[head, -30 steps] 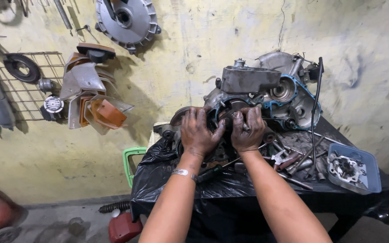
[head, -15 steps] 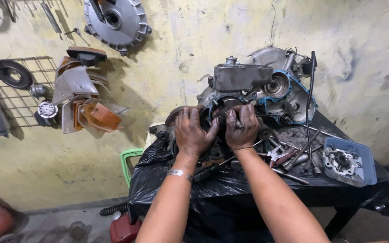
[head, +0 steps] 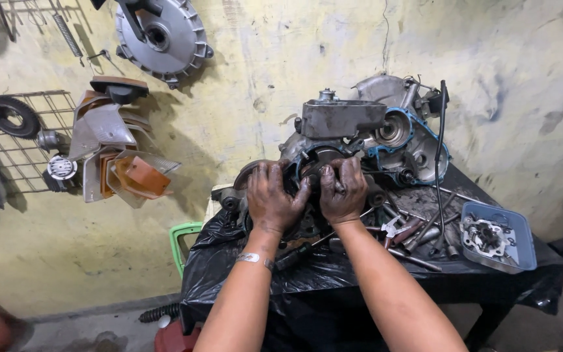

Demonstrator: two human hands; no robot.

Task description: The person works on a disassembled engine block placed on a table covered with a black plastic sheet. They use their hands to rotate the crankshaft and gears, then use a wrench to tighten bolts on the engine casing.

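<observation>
Yellow plaster wall (head: pixel 262 78), stained and cracked, is seen behind everything. A wire rack (head: pixel 8 140) is mounted at far left, with a black toothed ring (head: pixel 11 116) hung on it. Just right of it, grey and orange body panels (head: pixel 115 156) are hung, and a finned metal drum (head: pixel 159 36) is fixed above them. A green crate (head: pixel 182 244) is partly hidden beside the bench (head: pixel 360 280), which is draped in black plastic sheet. The left hand (head: pixel 275 199), oil-blackened and with a band at the wrist, is spread flat over the left side of the engine case (head: pixel 360 140). The right hand (head: pixel 343 189) is curled with its fingers pressed onto a round part at the case's middle; both hands are set close together, nearly touching. The engine case is stood at the bench's rear centre, against the wall. Loose tools (head: pixel 408 234) are scattered to its right. A blue tray (head: pixel 513 234) holding a small metal part is placed at the bench's right edge.
</observation>
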